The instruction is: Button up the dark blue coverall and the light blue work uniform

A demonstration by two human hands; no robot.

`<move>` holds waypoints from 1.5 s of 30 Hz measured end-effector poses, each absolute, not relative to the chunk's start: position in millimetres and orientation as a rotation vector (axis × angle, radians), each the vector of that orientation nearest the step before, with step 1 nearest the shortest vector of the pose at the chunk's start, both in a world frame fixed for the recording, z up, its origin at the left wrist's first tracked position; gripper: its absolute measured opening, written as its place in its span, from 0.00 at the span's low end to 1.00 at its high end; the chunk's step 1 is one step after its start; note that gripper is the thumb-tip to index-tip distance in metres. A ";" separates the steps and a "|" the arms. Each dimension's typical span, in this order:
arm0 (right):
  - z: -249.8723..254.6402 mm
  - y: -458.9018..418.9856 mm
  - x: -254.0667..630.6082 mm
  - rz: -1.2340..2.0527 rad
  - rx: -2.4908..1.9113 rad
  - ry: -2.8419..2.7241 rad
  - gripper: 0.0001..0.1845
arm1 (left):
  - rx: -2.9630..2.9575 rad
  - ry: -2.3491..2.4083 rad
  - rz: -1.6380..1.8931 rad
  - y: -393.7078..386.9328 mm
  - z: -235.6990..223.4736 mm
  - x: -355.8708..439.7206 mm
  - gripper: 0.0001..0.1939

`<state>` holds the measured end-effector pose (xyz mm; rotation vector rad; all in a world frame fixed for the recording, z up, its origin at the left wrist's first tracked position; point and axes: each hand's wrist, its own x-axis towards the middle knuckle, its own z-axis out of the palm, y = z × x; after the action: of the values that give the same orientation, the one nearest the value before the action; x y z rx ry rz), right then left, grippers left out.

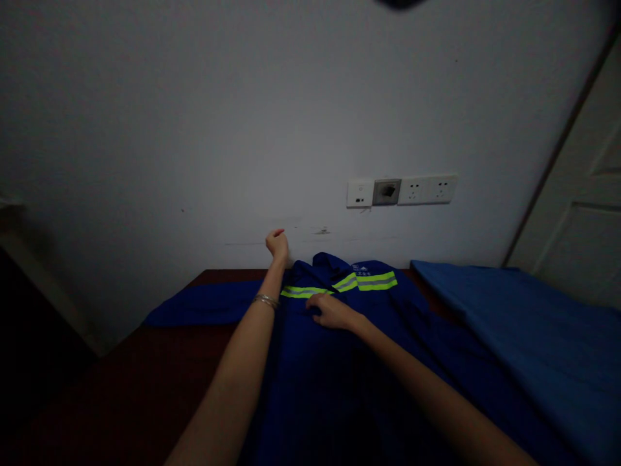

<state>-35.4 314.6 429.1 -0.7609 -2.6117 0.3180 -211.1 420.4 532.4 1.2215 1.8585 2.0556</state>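
A dark blue work jacket (310, 349) with yellow-green and grey reflective bands lies spread out, its collar toward the wall. One sleeve (208, 304) stretches out to the left. My left hand (277, 246), with bangles on its wrist, is closed like a fist just beyond the jacket's left shoulder, in front of the wall; I see nothing in it. That forearm crosses over the shoulder and hides part of it. My right hand (334, 312) is low over the jacket's chest, just below the reflective band (305, 292), fingers curved and thumb apart.
A dark red surface (160, 375) lies under the jacket. Lighter blue cloth (528, 330) covers the right side. Behind stands a pale wall (218, 129) with a row of sockets (427, 189). A white panelled door (577, 213) is at the right edge.
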 end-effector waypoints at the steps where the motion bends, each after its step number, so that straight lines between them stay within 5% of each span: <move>1: 426.1 315.9 -36.7 0.286 -0.747 -2.634 0.19 | 1.227 1.831 2.040 419.4 520.1 -197.1 0.16; 7: 414.0 321.3 -38.8 0.231 -0.790 -2.619 0.19 | 1.434 1.737 1.970 394.2 468.6 -165.4 0.14; 15: 405.1 341.2 -41.4 0.640 -0.917 -2.233 0.15 | 1.996 1.641 1.847 332.8 449.1 -163.9 0.08; 29: 397.2 357.3 -45.2 0.949 -1.082 -1.728 0.12 | 2.070 1.993 0.692 287.7 411.5 -188.5 0.08; 45: 408.4 354.8 -40.0 0.923 -0.938 -1.801 0.11 | 1.877 1.846 0.921 297.3 401.7 -191.8 0.04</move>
<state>-40.0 354.8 408.4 -0.9379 -1.8008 0.9230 -191.8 297.3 401.7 1.8772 1.8456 0.9214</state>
